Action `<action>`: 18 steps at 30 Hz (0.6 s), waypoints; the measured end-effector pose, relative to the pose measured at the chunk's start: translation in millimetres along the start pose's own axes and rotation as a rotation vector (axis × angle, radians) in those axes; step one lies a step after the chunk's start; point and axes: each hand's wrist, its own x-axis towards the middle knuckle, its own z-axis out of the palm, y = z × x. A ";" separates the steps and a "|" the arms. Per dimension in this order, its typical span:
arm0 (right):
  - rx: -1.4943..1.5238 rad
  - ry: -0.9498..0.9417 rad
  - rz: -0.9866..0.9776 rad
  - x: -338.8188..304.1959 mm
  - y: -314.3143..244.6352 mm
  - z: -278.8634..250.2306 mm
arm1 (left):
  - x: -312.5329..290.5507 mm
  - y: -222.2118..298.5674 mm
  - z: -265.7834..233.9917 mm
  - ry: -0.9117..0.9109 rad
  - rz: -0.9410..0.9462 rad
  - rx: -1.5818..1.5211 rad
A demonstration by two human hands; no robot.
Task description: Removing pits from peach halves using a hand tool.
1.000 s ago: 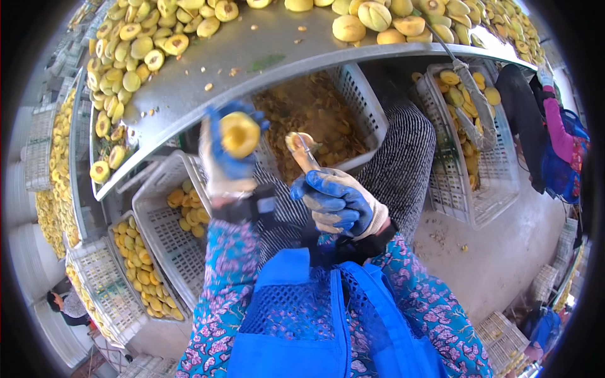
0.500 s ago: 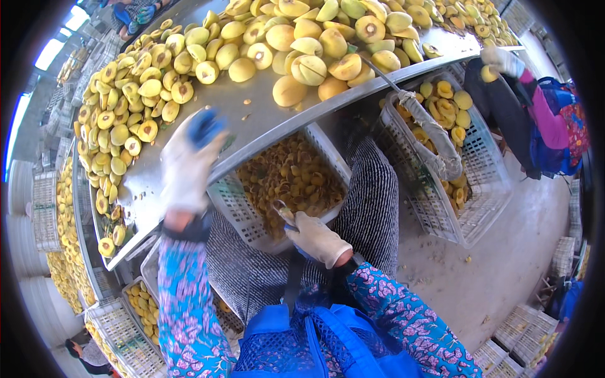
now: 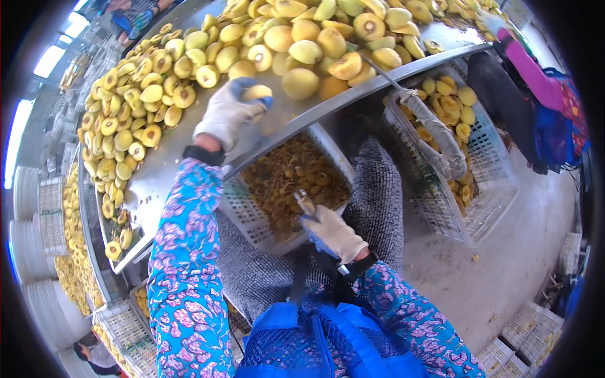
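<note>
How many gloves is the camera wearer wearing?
2: one on the left hand, holding a yellow fruit over the metal table; one on the right hand, gripping a tool.

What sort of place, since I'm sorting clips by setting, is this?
Probably a fruit-processing workshop: halved yellow fruit heaped on a metal table, white crates with more fruit, and another person alongside.

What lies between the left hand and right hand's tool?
The metal table's near edge, then the white crate holding fruit scraps; the head view shows this.
</note>
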 end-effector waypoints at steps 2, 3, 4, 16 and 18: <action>0.318 -0.081 0.169 -6.1 -13.0 -0.7 | -29.0 -34.7 -40.8 -0.056 0.014 -0.703; 0.351 -0.063 0.133 -3.8 -7.2 1.4 | -52.8 -43.6 -51.0 -0.118 0.015 -1.122; 0.364 -0.030 0.067 -6.3 -11.5 0.9 | -69.6 -51.9 -50.1 -0.188 0.057 -1.316; -0.343 0.054 -0.480 -39.2 -98.7 52.0 | -191.0 -59.3 23.2 0.205 -0.159 -1.754; -0.408 0.066 -0.513 -42.7 -97.3 56.0 | -195.0 -57.9 27.6 0.221 -0.157 -1.727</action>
